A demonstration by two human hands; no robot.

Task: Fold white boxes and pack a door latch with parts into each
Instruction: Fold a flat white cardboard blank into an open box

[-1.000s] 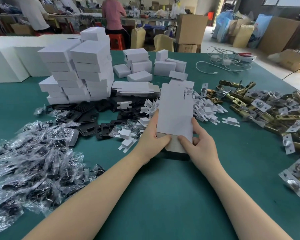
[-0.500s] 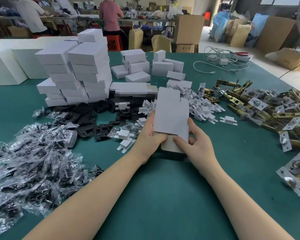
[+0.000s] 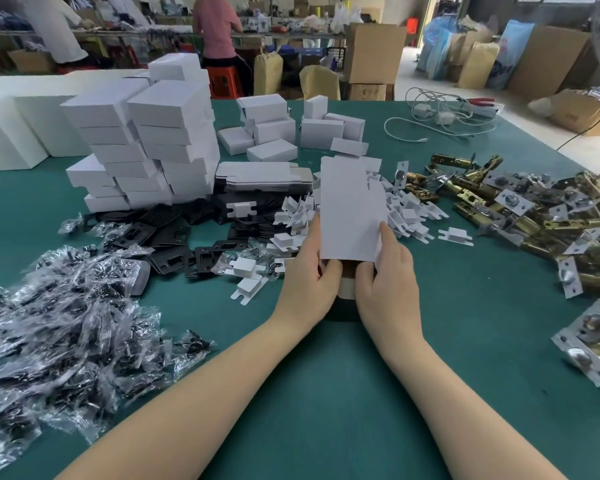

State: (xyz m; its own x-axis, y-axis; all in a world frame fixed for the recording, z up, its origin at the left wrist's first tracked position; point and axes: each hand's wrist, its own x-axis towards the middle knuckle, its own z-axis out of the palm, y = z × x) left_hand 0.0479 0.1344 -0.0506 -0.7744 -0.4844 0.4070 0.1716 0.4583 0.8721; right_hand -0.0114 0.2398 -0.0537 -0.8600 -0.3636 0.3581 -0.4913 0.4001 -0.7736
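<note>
On my far left, the heap of clear plastic parts bags (image 3: 59, 327) lies loose on the green counter (image 3: 326, 410), none boxed from what I see. Behind it stands a tall stack of folded white boxes (image 3: 146, 140), all closed, so I cannot see whether they hold anything; I take them as finished work. In front of the stack lie black plates (image 3: 174, 244) and a pile of flat box blanks (image 3: 260, 176), still to be folded. Further back sit a few more closed white boxes (image 3: 274, 129).

At the centre, my left hand (image 3: 305, 282) and right hand (image 3: 385, 282) pinch the near end of one white box blank (image 3: 350, 213), thumbs on top, holding it up just above the counter. It looks partly opened at the bottom, though the view there is poor. I judge the fold has only begun; nothing is packed in this one.

Around it lie small white card inserts (image 3: 409, 216). On the right, the pile of brass door latches (image 3: 534, 216) waits loose, so plenty of packing remains.
</note>
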